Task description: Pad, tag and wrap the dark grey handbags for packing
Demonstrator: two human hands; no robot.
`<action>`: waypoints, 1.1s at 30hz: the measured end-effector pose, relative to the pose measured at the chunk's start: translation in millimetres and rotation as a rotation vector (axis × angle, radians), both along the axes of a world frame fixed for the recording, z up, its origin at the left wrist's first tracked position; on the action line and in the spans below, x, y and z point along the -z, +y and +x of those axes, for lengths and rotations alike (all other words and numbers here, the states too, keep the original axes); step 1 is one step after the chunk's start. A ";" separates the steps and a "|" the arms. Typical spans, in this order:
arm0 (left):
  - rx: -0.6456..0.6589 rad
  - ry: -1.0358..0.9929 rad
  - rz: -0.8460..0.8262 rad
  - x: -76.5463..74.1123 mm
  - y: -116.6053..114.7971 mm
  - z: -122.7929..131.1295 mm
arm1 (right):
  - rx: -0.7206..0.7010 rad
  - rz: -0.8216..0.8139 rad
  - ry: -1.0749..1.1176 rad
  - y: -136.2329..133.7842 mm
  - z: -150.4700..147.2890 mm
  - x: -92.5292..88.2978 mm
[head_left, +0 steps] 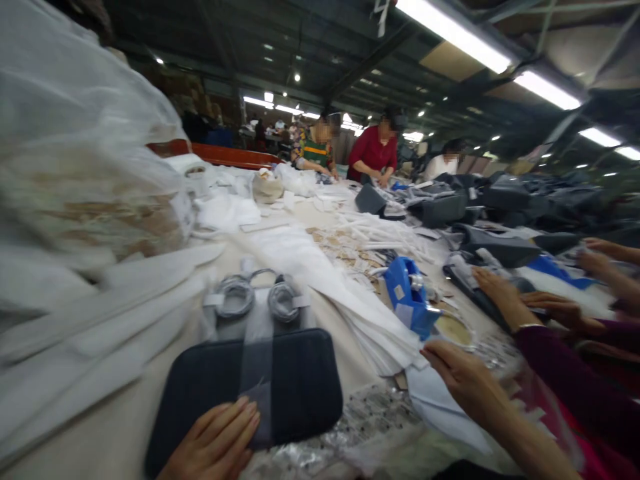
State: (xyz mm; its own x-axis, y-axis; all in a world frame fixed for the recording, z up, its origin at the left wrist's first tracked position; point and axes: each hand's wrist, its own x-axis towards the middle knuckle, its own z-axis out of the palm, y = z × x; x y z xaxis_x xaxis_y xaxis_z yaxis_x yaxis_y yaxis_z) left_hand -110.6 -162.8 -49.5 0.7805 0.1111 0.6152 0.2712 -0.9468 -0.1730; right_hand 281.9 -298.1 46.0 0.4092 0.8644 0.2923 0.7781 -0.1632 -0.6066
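Observation:
A dark navy bag (200, 373) lies flat in front of me, a strip of clear film or tape running down its middle. My left hand (215, 437) rests on its lower part, fingers straight and side by side. Two coiled grey straps (235, 298) with white wraps sit at the bag's far end. To the right, my right hand (457, 373) has its fingers closed at the corner of a white padding sheet (443, 407), part of a fanned stack. Just beyond those fingers stands a blue tape dispenser (407, 297) beside a tape roll (454, 330).
White sheets (100, 333) spread across the left, beside a large translucent plastic sack (85, 153). Another person's hands (500, 297) work on a dark piece at right. Dark bags (505, 193) pile up behind. Several people stand across the table.

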 end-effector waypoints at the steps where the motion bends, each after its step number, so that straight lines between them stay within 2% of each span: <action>1: -0.048 -0.052 -0.061 -9.9 -5.5 2.2 | -0.180 -0.009 -0.136 3.2 -14.5 -8.7; 2: -0.069 -0.117 -0.108 -16.9 -9.9 4.5 | -0.369 -0.019 -0.237 7.9 -30.2 -17.8; 3: -0.067 -0.082 -0.139 -21.1 -13.1 6.4 | -0.540 -0.063 -0.289 13.8 -47.1 -27.3; 6: -0.099 -0.023 -0.184 -21.9 -17.2 7.8 | -0.952 -0.271 -0.369 38.0 -104.2 -52.7; 8: -0.112 -0.017 -0.200 -18.6 -18.1 6.4 | -1.122 -0.404 -0.467 60.4 -142.4 -59.8; 10: -0.102 -0.024 -0.213 -14.6 -18.3 5.0 | -1.202 -0.467 -0.599 87.8 -173.3 -55.2; 14: -0.077 -0.034 -0.284 -6.5 -18.4 3.8 | -1.223 -0.478 -0.794 139.5 -202.6 -29.1; 18: -0.080 -0.045 -0.325 1.0 -19.8 2.9 | -1.223 -0.505 -0.881 161.9 -211.4 -15.9; 21: -0.082 -0.042 -0.335 4.7 -20.4 2.9 | -1.198 -0.618 -0.882 165.0 -219.5 -17.7; 25: -0.089 -0.030 -0.340 5.7 -19.8 3.4 | -1.071 -0.713 -0.872 173.2 -228.8 -23.2; 30: -0.093 -0.020 -0.316 4.4 -19.3 2.0 | -0.820 -0.678 -0.851 196.4 -212.9 -32.5; 33: -0.083 -0.026 -0.309 3.5 -19.0 2.1 | -0.724 -0.591 -0.835 188.5 -196.5 -31.0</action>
